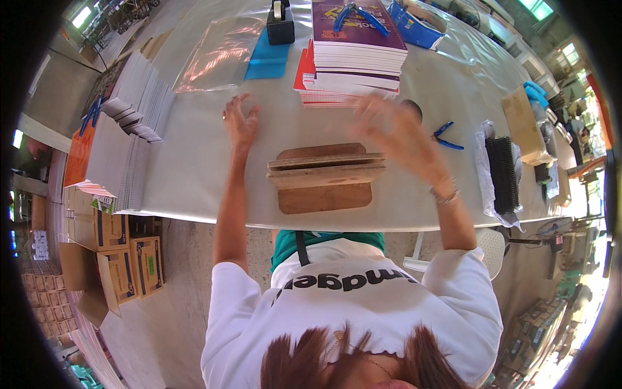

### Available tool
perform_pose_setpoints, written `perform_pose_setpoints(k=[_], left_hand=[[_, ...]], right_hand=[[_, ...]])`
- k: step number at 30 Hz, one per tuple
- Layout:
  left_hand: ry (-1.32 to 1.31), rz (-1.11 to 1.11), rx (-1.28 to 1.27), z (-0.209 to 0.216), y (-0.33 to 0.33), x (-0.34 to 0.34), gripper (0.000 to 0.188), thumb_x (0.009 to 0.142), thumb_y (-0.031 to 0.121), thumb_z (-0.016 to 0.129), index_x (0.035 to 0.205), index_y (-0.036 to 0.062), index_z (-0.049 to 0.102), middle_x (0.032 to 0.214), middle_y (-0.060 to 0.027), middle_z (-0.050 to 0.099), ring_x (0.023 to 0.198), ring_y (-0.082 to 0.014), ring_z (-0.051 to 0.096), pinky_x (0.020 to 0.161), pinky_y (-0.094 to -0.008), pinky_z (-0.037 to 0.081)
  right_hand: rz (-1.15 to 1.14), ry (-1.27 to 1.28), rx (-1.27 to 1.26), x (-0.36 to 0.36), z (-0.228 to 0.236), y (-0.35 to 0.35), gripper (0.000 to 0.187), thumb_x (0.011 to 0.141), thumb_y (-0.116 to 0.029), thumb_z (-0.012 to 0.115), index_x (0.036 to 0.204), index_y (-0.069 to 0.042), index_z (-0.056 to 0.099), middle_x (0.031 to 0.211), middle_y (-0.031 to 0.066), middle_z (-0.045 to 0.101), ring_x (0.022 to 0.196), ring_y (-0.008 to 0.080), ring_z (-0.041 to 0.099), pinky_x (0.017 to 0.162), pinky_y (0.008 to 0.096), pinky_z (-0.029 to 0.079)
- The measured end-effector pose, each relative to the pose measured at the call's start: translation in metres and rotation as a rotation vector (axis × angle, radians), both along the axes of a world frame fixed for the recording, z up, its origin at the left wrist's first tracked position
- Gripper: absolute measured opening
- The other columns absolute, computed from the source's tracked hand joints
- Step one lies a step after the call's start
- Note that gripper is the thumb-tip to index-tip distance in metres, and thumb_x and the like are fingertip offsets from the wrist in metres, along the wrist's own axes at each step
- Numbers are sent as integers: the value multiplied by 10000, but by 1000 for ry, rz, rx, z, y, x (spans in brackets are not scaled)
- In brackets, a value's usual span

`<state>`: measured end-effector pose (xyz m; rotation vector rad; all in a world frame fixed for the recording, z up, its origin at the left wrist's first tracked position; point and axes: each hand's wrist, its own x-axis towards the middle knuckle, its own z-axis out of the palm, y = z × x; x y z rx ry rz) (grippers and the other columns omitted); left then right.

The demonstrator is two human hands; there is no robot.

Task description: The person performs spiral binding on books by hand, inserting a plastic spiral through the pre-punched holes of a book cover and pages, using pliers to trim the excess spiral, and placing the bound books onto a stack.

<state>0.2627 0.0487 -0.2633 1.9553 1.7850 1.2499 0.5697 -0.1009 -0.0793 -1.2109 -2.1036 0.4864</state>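
Observation:
My left hand (pixel 241 123) hovers over or rests on the table left of the book stack, fingers apart with nothing in them. My right hand (pixel 395 133) is smeared by motion near the front right of the stack; whether it holds anything does not show. Between my forearms stands a wooden holder (pixel 325 200), two upright boards on a flat base with a narrow slot between them. The stack of books (pixel 359 65) has a purple cover on top, with blue-handled pliers (pixel 360 19) lying on it. Another blue pair of pliers (pixel 447 136) and a dark round object (pixel 411 111) lie beside my right forearm.
Stacked books (pixel 120 152) line the table's left side. A tape dispenser (pixel 280 26), blue sheet (pixel 267 58) and clear plastic (pixel 217 55) lie behind my left hand. A blue box (pixel 418 27), black coils in plastic (pixel 502 172) and a cardboard box (pixel 523 126) are rightward.

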Motion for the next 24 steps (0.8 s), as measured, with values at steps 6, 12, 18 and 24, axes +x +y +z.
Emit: perform_pose_setpoints(k=[6, 12, 18, 24], left_hand=[[164, 92, -45, 2, 49, 13, 880, 774, 501, 688, 1485, 301, 210, 1539, -185, 135, 1417, -412, 94, 1064, -671, 77], [290, 248, -233, 6, 102, 9, 894, 747, 709, 570, 1479, 297, 265, 1553, -159, 139, 1428, -407, 64, 1049, -703, 3], [492, 321, -108, 9, 102, 25, 778, 805, 683, 519, 1377, 158, 455, 1460, -156, 326, 1410, -376, 163, 1059, -697, 19], [318, 113, 241, 35, 117, 54, 687, 842, 589, 556, 1290, 70, 504, 1375, -148, 421, 1302, -309, 391, 1060, -680, 127]], right_hand=[[-353, -28, 152, 56, 52, 73, 478, 879, -447, 612, 1222, -117, 566, 992, 127, 591, 847, 237, 574, 770, 334, 469], [-323, 130, -181, 57, 39, 114, 725, 879, -538, 587, 1383, -56, 389, 997, 109, 576, 795, 141, 542, 697, 261, 469], [-427, 61, 384, 25, 48, 67, 470, 850, -197, 663, 1265, -41, 506, 930, 110, 538, 735, 196, 516, 689, 293, 459], [-155, -23, 512, 27, -10, 12, 212, 798, 55, 625, 979, -43, 678, 809, 97, 584, 706, 233, 563, 648, 304, 471]])
